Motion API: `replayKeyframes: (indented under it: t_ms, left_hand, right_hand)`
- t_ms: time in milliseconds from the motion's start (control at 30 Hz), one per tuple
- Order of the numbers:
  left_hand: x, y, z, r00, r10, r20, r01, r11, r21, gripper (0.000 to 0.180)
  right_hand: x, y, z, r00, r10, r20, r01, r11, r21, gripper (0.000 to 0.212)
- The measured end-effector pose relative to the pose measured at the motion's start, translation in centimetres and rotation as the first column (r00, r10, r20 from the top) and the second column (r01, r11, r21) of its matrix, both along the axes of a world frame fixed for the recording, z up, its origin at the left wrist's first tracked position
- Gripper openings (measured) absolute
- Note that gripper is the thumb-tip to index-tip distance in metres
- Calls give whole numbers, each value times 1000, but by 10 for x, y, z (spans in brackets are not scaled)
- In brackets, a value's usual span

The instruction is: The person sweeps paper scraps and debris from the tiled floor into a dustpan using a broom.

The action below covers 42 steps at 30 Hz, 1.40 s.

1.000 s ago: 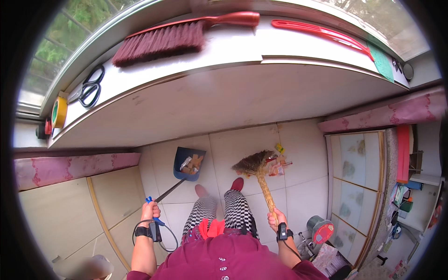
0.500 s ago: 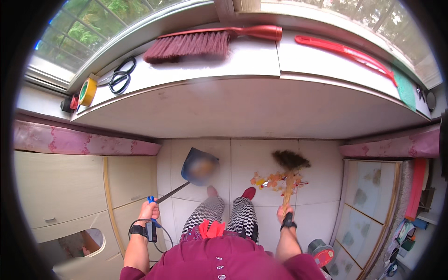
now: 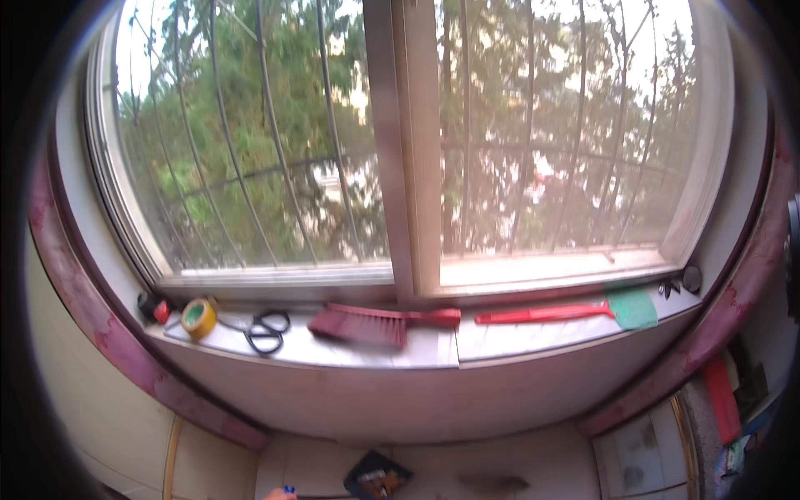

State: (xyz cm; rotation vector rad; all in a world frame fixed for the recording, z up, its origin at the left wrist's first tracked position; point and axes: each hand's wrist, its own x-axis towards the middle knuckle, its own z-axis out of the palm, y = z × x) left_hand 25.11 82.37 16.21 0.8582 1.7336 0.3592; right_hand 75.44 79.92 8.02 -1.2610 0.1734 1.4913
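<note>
Only a sliver of my left hand [image 3: 276,495] shows at the bottom edge, closed around the blue end of a long handle. That handle leads to a dark dustpan [image 3: 377,480] with debris in it, low over the tiled floor. To the dustpan's right lies the blurred brown head of a broom [image 3: 493,483]. My right hand is out of the picture. The view is tilted up at a wide barred window [image 3: 400,142] with trees behind it.
On the white window sill [image 3: 500,343] lie a red hand brush [image 3: 367,325], a red fly swatter with a green head [image 3: 552,314], black scissors [image 3: 265,332], a yellow tape roll [image 3: 198,317] and a small red and black object [image 3: 155,310]. Cabinets flank both sides.
The view has swung up from the floor to the window. My arms, legs and most of the broom have dropped out of the picture; the dustpan sits at the bottom edge.
</note>
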Motion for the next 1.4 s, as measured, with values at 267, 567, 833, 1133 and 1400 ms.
replayKeyframes:
  t_ms: [267, 567, 833, 1133, 1400]
  left_hand:
    - [-60, 15, 30, 982, -171, 81, 160, 980, 122, 27]
    - [-84, 79, 36, 970, -242, -28, 244, 965, 101, 27]
    - [-70, 93, 54, 955, -296, -10, 288, 922, 257, 32]
    - [-40, 135, 56, 923, -383, 32, 357, 885, 299, 39]
    - [-16, 178, 57, 885, -455, 96, 422, 873, 246, 45]
  right_hand:
    - [-43, 97, 103, 990, 119, 76, -133, 966, 222, 19]
    - [-83, 96, 172, 984, 69, 165, -124, 929, 349, 18]
    - [-81, 74, 170, 982, 47, 183, -121, 901, 417, 17]
    - [-59, 54, 143, 987, -54, 154, -17, 904, 427, 16]
    - [-53, 30, 133, 975, -184, 125, 125, 919, 375, 16]
